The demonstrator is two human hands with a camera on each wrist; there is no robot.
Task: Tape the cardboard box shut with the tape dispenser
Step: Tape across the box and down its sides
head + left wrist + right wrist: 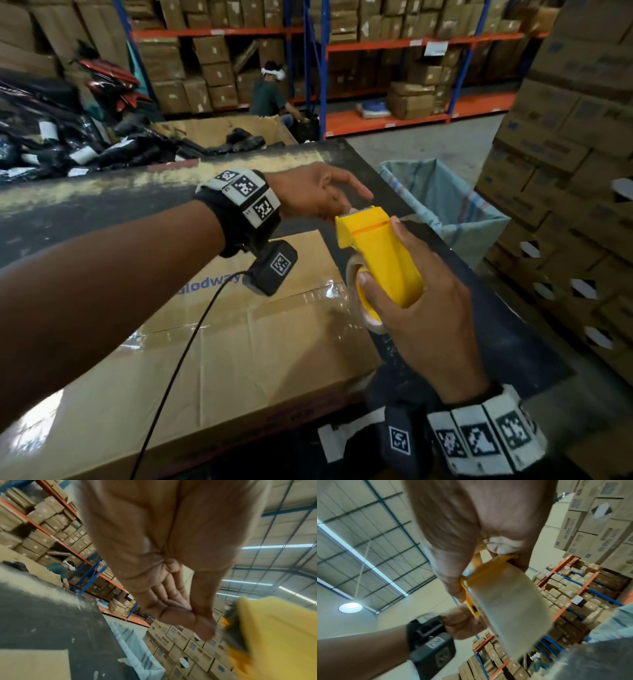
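A large cardboard box [222, 359] lies flat on the dark table [102, 212], and shiny clear tape runs along its top seam. Above the box's right end my right hand [435, 325] grips a yellow tape dispenser [383, 253] that holds a clear tape roll [508, 608], toothed end pointing away from me. My left hand [318, 195] reaches across to that toothed end. In the left wrist view its thumb and forefinger [204, 626] are pressed together beside the dispenser [274, 635], pinching the barely visible tape end. Both hands are off the box.
A blue-striped woven sack [445, 205] stands open just past the table's right edge. Stacked cartons [565, 171] rise on the right. Black packages [68, 137] are heaped at left beside an open carton [222, 130]. A person [270, 96] sits by the far shelving.
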